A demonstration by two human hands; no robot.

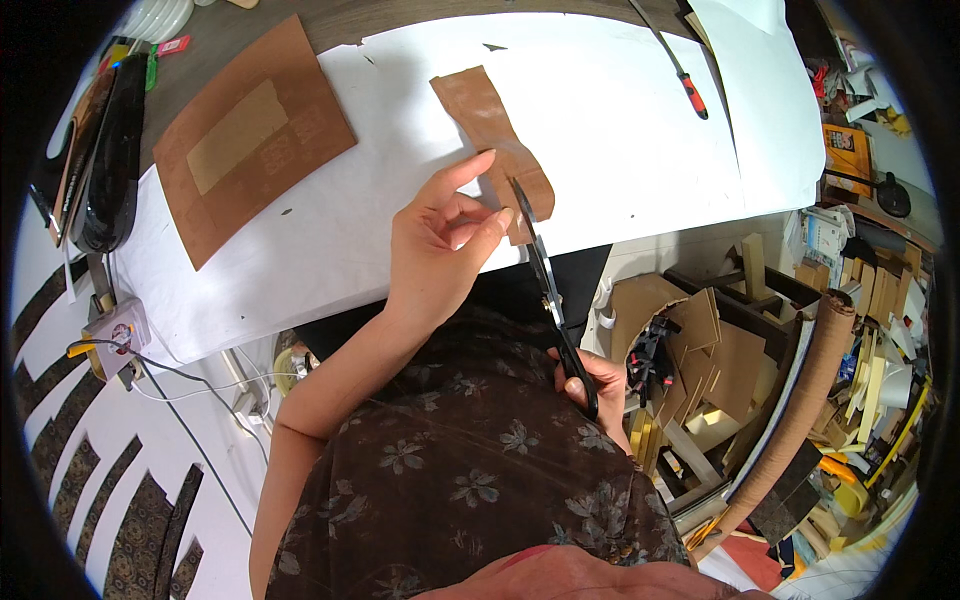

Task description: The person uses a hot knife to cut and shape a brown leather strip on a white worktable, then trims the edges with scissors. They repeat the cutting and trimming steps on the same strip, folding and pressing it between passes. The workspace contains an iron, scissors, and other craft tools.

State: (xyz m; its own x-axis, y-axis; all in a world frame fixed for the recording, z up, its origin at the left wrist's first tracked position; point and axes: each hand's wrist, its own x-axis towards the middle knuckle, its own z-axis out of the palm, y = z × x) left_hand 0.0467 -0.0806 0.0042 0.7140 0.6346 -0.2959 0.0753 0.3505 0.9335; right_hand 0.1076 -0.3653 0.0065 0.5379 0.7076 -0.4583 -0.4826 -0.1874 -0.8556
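My left hand (pixel 445 235) pinches the near edge of a brown leather-like strip (pixel 490 125) that hangs out over the edge of the white-covered table (pixel 600 110). Black-handled scissors (pixel 548 290) are in my right hand (pixel 600 385), low by my waist. Their blades point up into the strip's rounded lower end, right beside my left fingertips. Most of my right hand is hidden behind my flowered dress.
A larger brown sheet with a tan patch (pixel 250 135) lies at the table's left. A black case (pixel 110 150) sits at the far left edge. An orange-handled tool (pixel 680 70) lies at the back right. Cardboard scraps and a rolled brown sheet (pixel 800 400) crowd the floor on the right.
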